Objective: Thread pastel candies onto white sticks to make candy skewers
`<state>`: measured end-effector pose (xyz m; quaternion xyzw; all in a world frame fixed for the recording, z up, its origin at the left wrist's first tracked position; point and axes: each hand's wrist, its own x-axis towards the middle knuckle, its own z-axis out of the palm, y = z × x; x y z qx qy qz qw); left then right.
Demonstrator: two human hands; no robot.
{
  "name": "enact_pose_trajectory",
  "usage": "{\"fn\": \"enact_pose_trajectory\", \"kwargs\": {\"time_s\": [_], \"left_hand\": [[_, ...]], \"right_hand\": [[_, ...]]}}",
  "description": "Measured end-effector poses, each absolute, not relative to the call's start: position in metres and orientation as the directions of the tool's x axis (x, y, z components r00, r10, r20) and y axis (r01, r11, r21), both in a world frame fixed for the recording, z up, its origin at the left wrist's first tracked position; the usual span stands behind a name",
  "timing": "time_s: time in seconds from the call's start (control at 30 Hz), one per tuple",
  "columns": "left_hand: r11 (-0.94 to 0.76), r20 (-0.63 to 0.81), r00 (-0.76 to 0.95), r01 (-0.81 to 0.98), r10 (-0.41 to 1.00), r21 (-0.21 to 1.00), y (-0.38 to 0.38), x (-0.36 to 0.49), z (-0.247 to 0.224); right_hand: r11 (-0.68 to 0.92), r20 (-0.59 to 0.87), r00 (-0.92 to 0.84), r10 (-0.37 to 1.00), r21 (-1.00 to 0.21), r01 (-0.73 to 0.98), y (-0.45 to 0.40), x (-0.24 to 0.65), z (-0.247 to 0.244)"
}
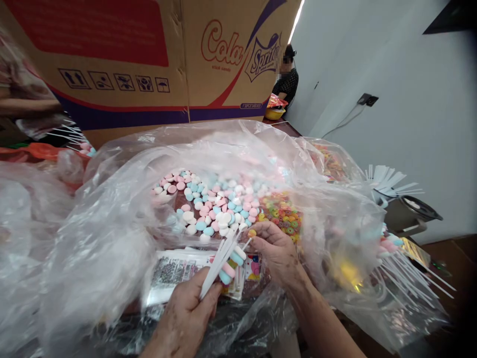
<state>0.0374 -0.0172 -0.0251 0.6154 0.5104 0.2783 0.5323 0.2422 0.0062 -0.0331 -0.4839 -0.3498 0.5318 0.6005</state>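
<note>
My left hand [192, 298] is closed round a bundle of flat white sticks [220, 261]. Pink, blue and white marshmallows [228, 272] sit by the bundle's right side, seemingly threaded on some sticks. My right hand [278, 253] pinches a small orange-yellow gummy candy [252, 232] between thumb and finger, at the tip of one stick. Just beyond both hands lies a loose pile of pastel marshmallows [214, 204]. To its right are many small coloured gummy rings [283, 214]. Printed plastic packets [179, 273] lie beneath my left hand.
Clear plastic sheeting [122, 199] surrounds the candy. A big cardboard box [186, 64] stands behind. At the right are finished-looking marshmallow sticks [402, 273], a grey container [406, 214] and more white sticks [387, 180]. One person [288, 79] is at the back; another person's arm [30, 105] shows at left.
</note>
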Motion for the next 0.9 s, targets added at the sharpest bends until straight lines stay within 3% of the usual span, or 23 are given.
{"fn": "enact_pose_trajectory", "kwargs": {"time_s": [0.3, 0.37, 0.47, 0.57, 0.7, 0.77, 0.9], "left_hand": [[0.09, -0.254, 0.378, 0.399, 0.89, 0.912, -0.014, 0.04, -0.025], [0.09, -0.239, 0.367, 0.38, 0.899, 0.921, -0.015, 0.04, -0.027], [0.1, -0.221, 0.32, 0.352, 0.921, 0.931, -0.017, 0.04, -0.028], [0.117, -0.224, 0.298, 0.338, 0.928, 0.934, -0.019, 0.041, -0.028], [0.11, -0.218, 0.303, 0.335, 0.928, 0.936, -0.02, 0.04, -0.03], [0.105, -0.212, 0.311, 0.329, 0.927, 0.939, -0.021, 0.039, -0.034], [0.094, -0.173, 0.293, 0.265, 0.94, 0.96, -0.024, 0.038, -0.04]], "right_hand": [[0.024, -0.062, 0.234, 0.97, -0.938, -0.346, 0.001, 0.238, -0.037], [0.049, -0.01, 0.225, 0.974, -0.965, -0.256, -0.002, 0.239, -0.039], [0.172, 0.195, 0.211, 0.958, -0.977, 0.124, -0.009, 0.239, -0.039], [0.366, 0.48, 0.093, 0.872, -0.768, 0.526, -0.016, 0.236, -0.036], [0.54, 0.663, -0.124, 0.739, -0.472, 0.697, -0.021, 0.233, -0.029], [0.575, 0.671, -0.178, 0.72, -0.431, 0.696, -0.021, 0.233, -0.025], [0.609, 0.651, -0.21, 0.73, -0.48, 0.631, -0.02, 0.233, -0.015]]}}
